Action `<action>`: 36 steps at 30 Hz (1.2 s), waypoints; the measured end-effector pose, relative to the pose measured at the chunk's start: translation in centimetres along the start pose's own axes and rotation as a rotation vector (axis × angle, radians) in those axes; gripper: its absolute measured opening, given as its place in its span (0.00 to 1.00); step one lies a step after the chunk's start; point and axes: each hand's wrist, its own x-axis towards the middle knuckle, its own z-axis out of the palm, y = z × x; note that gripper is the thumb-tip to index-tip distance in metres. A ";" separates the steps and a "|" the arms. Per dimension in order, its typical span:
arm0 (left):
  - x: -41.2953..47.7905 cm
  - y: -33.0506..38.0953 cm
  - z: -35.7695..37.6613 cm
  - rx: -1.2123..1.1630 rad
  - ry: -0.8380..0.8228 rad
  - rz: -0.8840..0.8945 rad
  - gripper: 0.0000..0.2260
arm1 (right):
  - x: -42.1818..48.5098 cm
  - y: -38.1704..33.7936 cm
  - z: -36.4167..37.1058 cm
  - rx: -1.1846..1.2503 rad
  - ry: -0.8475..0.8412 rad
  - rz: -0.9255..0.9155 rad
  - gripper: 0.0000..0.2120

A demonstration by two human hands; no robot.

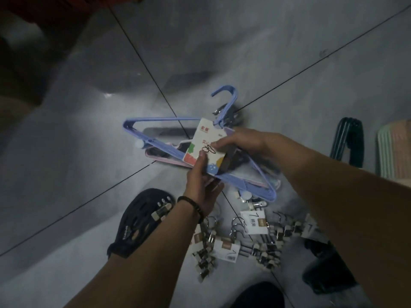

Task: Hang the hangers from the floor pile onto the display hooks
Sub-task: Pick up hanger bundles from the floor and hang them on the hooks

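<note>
Gripping blue hangers (155,146), left hand (201,181), right hand (241,141), hook pointing away, bar diagonal

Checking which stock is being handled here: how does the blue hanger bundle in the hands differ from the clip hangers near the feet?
The blue hangers are plastic triangles; the clip hangers are metal, with clips. The blue hangers are held by the left hand and right hand; the clip hangers lie on the floor. Both kinds are tagged bundles.
</note>
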 end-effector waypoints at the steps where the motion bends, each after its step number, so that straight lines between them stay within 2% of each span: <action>1: -0.3 -0.3 -0.1 -0.010 0.004 0.013 0.24 | -0.2 0.9 0.6 -0.011 0.060 -0.020 0.26; 3: -0.7 -0.8 0.2 -0.068 0.020 0.050 0.25 | -0.1 2.4 1.3 0.011 0.179 -0.038 0.42; 4: -1.0 -1.1 0.5 -0.100 0.031 0.074 0.25 | -0.7 2.5 1.8 0.010 0.211 -0.053 0.43; 8: -1.9 -1.0 0.8 -0.132 -0.005 0.176 0.26 | -3.8 1.9 3.0 -0.089 0.410 -0.171 0.25; 10: -3.2 0.1 1.1 -0.135 -0.072 0.211 0.26 | -6.1 1.6 3.9 -0.024 0.494 -0.229 0.17; 12: -6.0 1.3 1.9 -0.076 -0.129 0.213 0.26 | -9.3 1.6 4.6 0.104 0.507 -0.263 0.13; 14: -10.1 2.6 3.2 0.061 -0.189 0.215 0.27 | -13.7 2.2 4.8 0.232 0.528 -0.284 0.13; 18: -21.1 5.3 7.9 0.220 -0.359 0.276 0.41 | -26.5 2.6 5.1 0.344 0.556 -0.332 0.14; 22: -34.2 6.2 15.2 0.343 -0.399 0.280 0.28 | -43.2 0.5 5.2 0.365 0.622 -0.337 0.10; 25: -45.5 7.1 21.0 0.417 -0.384 0.307 0.27 | -58.0 -3.5 5.4 0.330 0.682 -0.253 0.22; 26: -49.3 7.4 22.8 0.442 -0.381 0.341 0.25 | -63.3 -5.0 5.6 0.306 0.723 -0.231 0.22; 28: -57.1 8.1 25.7 0.493 -0.415 0.413 0.22 | -73.4 -7.5 6.6 0.093 0.870 -0.170 0.20; 30: -65.2 8.6 28.8 0.572 -0.525 0.464 0.13 | -82.5 -9.5 7.7 -0.170 1.144 -0.137 0.18; 32: -72.3 8.4 30.5 0.650 -0.601 0.522 0.08 | -90.1 -11.1 9.5 -0.213 1.419 -0.242 0.12; 33: -75.5 8.2 31.3 0.684 -0.629 0.534 0.12 | -93.1 -11.8 10.3 -0.193 1.527 -0.311 0.12; 34: -78.3 7.9 32.0 0.723 -0.660 0.541 0.19 | -95.8 -12.5 11.1 -0.182 1.596 -0.341 0.17; 36: -83.2 7.0 32.9 0.805 -0.754 0.543 0.29 | -99.5 -13.0 12.7 -0.204 1.659 -0.292 0.26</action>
